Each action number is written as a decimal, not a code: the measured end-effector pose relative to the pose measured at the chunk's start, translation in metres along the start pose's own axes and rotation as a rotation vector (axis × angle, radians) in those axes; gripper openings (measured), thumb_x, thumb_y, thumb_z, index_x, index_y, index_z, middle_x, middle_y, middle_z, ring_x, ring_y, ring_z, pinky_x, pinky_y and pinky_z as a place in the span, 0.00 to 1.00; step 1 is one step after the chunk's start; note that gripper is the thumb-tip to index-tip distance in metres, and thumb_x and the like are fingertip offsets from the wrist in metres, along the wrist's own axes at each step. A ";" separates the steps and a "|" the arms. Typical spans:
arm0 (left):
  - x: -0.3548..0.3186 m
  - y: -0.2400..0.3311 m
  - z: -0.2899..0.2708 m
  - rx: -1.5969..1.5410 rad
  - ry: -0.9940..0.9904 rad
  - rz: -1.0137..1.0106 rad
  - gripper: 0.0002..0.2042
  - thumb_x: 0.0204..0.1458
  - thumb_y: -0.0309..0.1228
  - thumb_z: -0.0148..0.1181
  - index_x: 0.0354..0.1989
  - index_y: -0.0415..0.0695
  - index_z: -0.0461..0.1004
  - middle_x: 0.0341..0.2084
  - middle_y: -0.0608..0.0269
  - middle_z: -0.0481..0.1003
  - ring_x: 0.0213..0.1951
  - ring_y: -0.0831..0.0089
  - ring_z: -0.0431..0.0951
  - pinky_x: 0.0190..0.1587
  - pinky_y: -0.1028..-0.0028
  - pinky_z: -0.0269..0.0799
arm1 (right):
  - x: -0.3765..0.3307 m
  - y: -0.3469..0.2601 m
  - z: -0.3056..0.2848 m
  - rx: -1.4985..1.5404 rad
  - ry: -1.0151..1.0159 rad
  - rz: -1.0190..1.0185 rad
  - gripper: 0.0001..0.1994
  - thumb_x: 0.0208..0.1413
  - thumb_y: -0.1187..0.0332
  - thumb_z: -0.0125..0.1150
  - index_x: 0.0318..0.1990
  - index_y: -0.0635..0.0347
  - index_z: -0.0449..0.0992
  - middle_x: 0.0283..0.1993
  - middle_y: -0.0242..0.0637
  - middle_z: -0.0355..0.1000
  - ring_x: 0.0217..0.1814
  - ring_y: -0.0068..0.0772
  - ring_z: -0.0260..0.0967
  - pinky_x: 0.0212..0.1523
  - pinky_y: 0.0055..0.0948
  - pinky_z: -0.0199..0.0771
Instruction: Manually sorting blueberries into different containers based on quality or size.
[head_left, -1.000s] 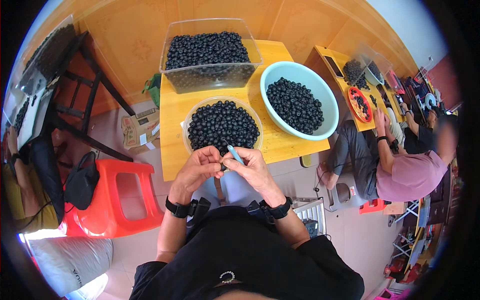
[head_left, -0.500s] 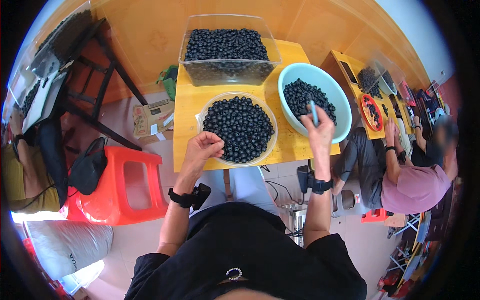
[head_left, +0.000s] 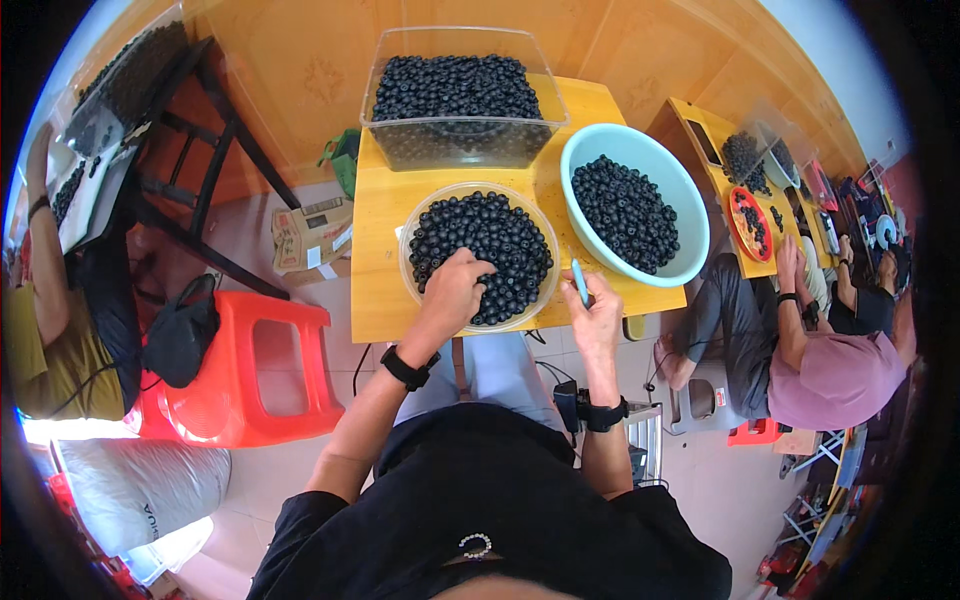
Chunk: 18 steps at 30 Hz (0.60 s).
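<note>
My left hand (head_left: 455, 290) reaches over a shallow round clear tray (head_left: 407, 270) heaped with small round black bead-like balls (head_left: 480, 232). Its fingers are curled down and touch the balls; whatever is between the fingertips is hidden. Just right of the tray, at the table's front edge, my right hand (head_left: 597, 315) is closed around a slim light-blue pen-like tool (head_left: 580, 283), which points up. Behind that hand stands a light-blue bowl (head_left: 690, 235) with more black balls in it. Both wrists wear black strapped devices.
A clear rectangular bin (head_left: 460, 150) of black balls stands at the back of the yellow wooden table (head_left: 375, 300). To the left are a red plastic stool (head_left: 240, 380) and flattened cardboard (head_left: 310, 240). Other people sit at tables on both sides, with a red-rimmed plate (head_left: 750, 225) at the right.
My right hand has come out of the bowl, toward me and left, still holding the blue tool. My left hand has moved right, from the tray's rim onto the balls.
</note>
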<state>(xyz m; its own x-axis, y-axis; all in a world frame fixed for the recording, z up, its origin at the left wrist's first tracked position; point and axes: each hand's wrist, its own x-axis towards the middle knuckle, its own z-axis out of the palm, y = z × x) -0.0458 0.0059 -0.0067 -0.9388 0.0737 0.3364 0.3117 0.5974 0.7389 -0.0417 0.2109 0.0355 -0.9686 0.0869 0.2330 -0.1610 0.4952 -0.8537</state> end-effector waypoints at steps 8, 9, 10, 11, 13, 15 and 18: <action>0.003 0.007 -0.005 0.165 -0.106 0.038 0.10 0.37 0.17 0.58 0.29 0.41 0.70 0.29 0.56 0.67 0.37 0.56 0.70 0.38 0.62 0.67 | -0.009 -0.001 -0.004 0.000 -0.022 0.022 0.06 0.47 0.74 0.60 0.34 0.65 0.76 0.26 0.38 0.70 0.24 0.23 0.62 0.26 0.23 0.61; 0.003 0.007 -0.005 0.166 -0.107 0.039 0.10 0.37 0.17 0.58 0.29 0.41 0.70 0.29 0.56 0.67 0.37 0.56 0.70 0.38 0.62 0.67 | -0.011 0.000 -0.003 -0.012 -0.047 0.056 0.06 0.47 0.74 0.60 0.34 0.65 0.76 0.26 0.39 0.71 0.24 0.23 0.63 0.26 0.24 0.62; 0.003 0.007 -0.005 0.157 -0.099 0.032 0.09 0.37 0.18 0.58 0.29 0.41 0.69 0.28 0.55 0.66 0.36 0.55 0.70 0.37 0.61 0.66 | -0.013 0.002 -0.003 -0.024 -0.072 0.091 0.06 0.48 0.74 0.60 0.34 0.65 0.77 0.26 0.39 0.72 0.25 0.24 0.64 0.27 0.24 0.63; 0.003 0.007 -0.005 0.147 -0.091 0.026 0.09 0.37 0.18 0.57 0.29 0.41 0.69 0.28 0.55 0.66 0.35 0.54 0.70 0.37 0.61 0.66 | -0.014 0.003 -0.003 -0.024 -0.071 0.091 0.06 0.48 0.74 0.60 0.34 0.65 0.77 0.26 0.39 0.72 0.25 0.24 0.64 0.27 0.24 0.63; 0.004 0.003 -0.004 0.117 -0.067 0.017 0.10 0.37 0.18 0.58 0.30 0.42 0.69 0.27 0.56 0.66 0.34 0.57 0.71 0.36 0.63 0.67 | -0.016 0.003 -0.001 -0.006 -0.089 0.091 0.07 0.48 0.74 0.60 0.35 0.65 0.77 0.26 0.39 0.72 0.25 0.26 0.66 0.28 0.25 0.64; 0.004 0.001 -0.006 0.088 -0.044 0.005 0.10 0.38 0.18 0.58 0.31 0.42 0.70 0.26 0.57 0.66 0.32 0.60 0.72 0.35 0.65 0.68 | -0.017 0.001 0.000 0.006 -0.094 0.080 0.07 0.47 0.74 0.60 0.35 0.65 0.77 0.26 0.39 0.72 0.25 0.27 0.66 0.28 0.25 0.65; 0.009 -0.008 -0.017 -0.501 -0.144 -0.195 0.11 0.45 0.22 0.61 0.39 0.40 0.72 0.27 0.64 0.72 0.28 0.76 0.74 0.32 0.77 0.71 | -0.019 -0.005 0.003 0.041 -0.121 0.064 0.07 0.47 0.74 0.60 0.35 0.66 0.77 0.26 0.39 0.72 0.25 0.27 0.67 0.28 0.24 0.65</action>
<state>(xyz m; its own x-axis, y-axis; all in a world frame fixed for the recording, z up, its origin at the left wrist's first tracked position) -0.0541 -0.0116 0.0003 -0.9857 0.1289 0.1082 0.1285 0.1612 0.9785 -0.0231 0.2042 0.0336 -0.9925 0.0116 0.1216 -0.1030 0.4563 -0.8839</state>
